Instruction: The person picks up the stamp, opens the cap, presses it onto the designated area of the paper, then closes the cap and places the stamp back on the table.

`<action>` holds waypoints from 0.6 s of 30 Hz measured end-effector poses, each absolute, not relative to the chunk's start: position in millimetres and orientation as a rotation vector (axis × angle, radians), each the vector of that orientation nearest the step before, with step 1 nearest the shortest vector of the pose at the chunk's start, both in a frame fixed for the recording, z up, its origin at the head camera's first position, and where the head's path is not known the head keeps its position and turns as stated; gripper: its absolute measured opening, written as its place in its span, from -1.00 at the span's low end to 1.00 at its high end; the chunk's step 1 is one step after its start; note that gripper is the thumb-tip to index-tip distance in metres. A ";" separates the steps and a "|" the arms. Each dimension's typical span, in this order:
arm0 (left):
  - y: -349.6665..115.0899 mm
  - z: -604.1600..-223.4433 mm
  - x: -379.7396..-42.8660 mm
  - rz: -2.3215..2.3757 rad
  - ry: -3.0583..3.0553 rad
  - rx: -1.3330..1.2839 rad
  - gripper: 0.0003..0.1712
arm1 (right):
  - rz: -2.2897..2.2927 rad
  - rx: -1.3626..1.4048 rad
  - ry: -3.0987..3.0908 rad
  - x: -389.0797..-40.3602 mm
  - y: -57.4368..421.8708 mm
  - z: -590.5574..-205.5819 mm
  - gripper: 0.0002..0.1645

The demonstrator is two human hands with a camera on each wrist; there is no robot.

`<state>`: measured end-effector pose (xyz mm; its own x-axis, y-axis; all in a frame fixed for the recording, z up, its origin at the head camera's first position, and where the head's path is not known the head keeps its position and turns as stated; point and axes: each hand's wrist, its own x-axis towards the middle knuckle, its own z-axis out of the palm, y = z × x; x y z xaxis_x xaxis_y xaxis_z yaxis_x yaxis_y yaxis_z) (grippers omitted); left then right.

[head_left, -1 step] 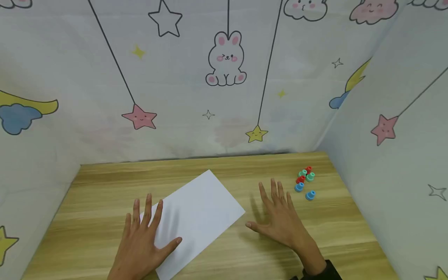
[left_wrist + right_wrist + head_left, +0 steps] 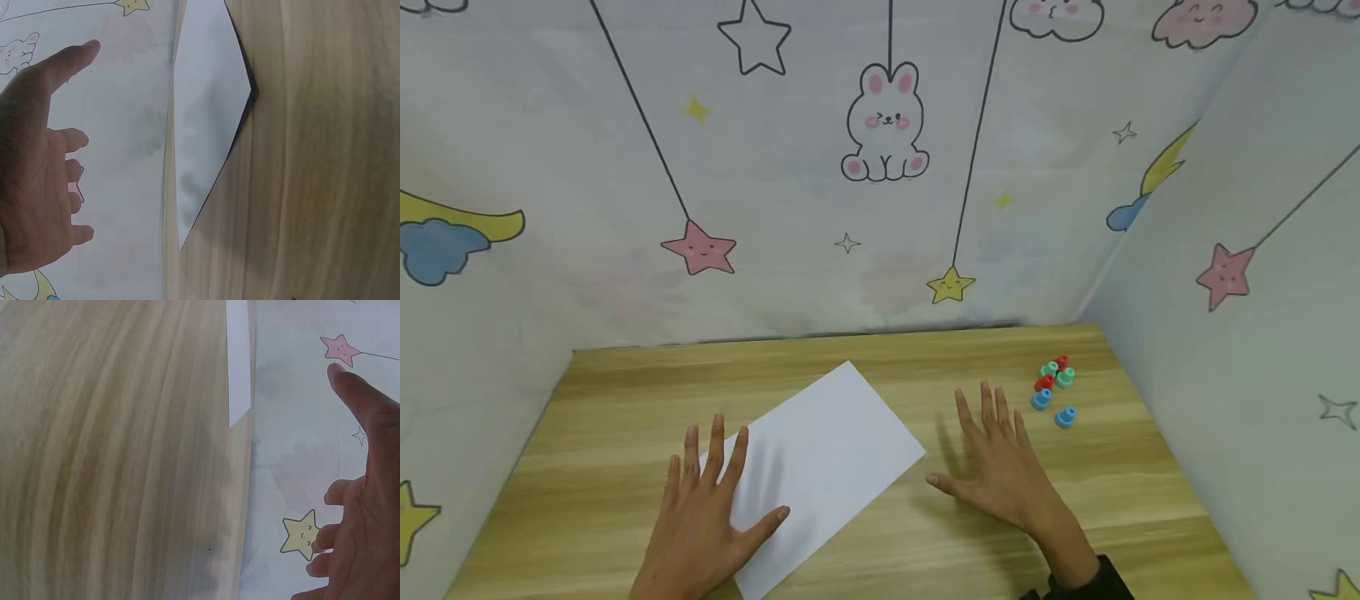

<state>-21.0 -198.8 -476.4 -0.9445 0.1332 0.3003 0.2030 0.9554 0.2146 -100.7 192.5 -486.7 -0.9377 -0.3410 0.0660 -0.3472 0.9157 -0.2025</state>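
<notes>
A blank white sheet of paper (image 2: 835, 458) lies at a slant on the wooden table, left of centre. Over its left part my left hand (image 2: 700, 517) is held with fingers spread, casting a shadow on the sheet. Nothing is in that hand; the left wrist view shows its palm (image 2: 31, 187) bare beside the paper (image 2: 206, 106). To the right of the sheet, my right hand (image 2: 1003, 475) also has its fingers spread and holds nothing, its shadow falling on the wood. Its thumb points toward the paper's right corner.
Several small peg-like plastic pieces (image 2: 1065, 417) in red, green and blue stand in a loose group at the table's (image 2: 1150, 517) back right, beyond my right hand. A white cloth backdrop (image 2: 790, 183) with cartoon stars and a rabbit borders the back and sides.
</notes>
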 end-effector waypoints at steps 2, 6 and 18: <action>-199.7 -477.1 -19.7 -0.360 -2.823 -0.249 0.20 | 0.341 0.547 -3.038 -101.2 191.6 -486.7 0.35; -203.3 -479.3 -13.5 -0.366 -2.814 -0.259 0.20 | 0.374 0.557 -3.037 -100.8 188.7 -487.5 0.34; -192.3 -481.2 4.2 -0.434 -3.015 -0.252 0.12 | 0.424 0.586 -3.037 -93.3 183.0 -491.5 0.30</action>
<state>4.2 -192.3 -481.2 -0.9828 0.1503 0.1070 0.1744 0.9461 0.2729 -93.3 183.0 -491.5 -0.9294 -0.3623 0.0705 -0.3677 0.8927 -0.2604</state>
